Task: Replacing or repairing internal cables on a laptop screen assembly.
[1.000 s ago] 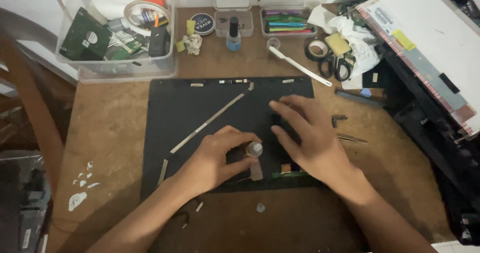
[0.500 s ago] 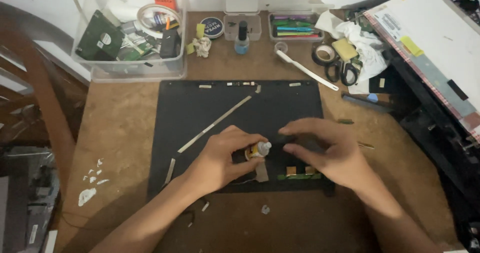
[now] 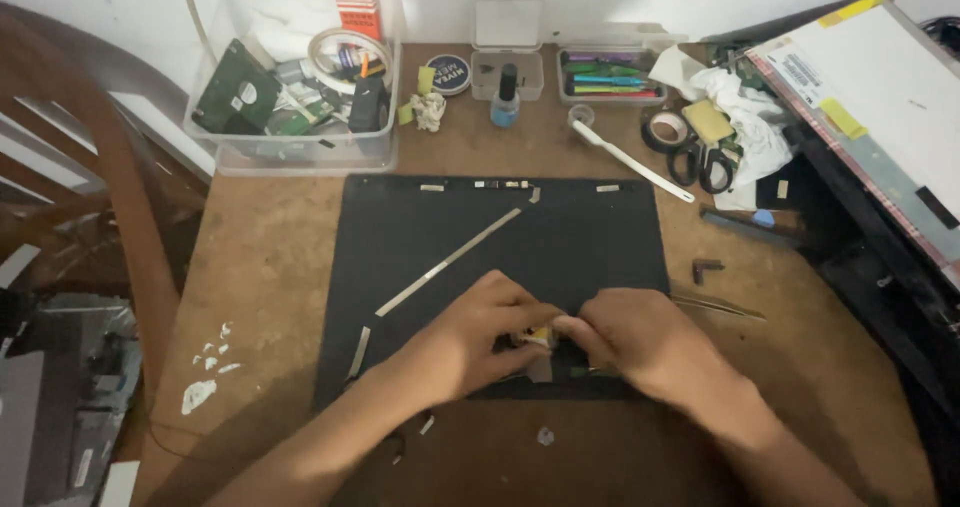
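From the head camera, we saw our left hand (image 3: 470, 342) and right hand (image 3: 640, 342) meeting over the near edge of the black panel (image 3: 590, 237) on the wooden table (image 3: 270, 257). Both sets of fingers pinched a small yellowish piece (image 3: 541, 336) between them. A thin metal strip (image 3: 450, 262) lay diagonally across the panel.

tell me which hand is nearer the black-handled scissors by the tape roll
Right. The right hand lies below and left of the black-handled scissors, on the black panel. The left hand sits farther left, fingertips meeting the right's.
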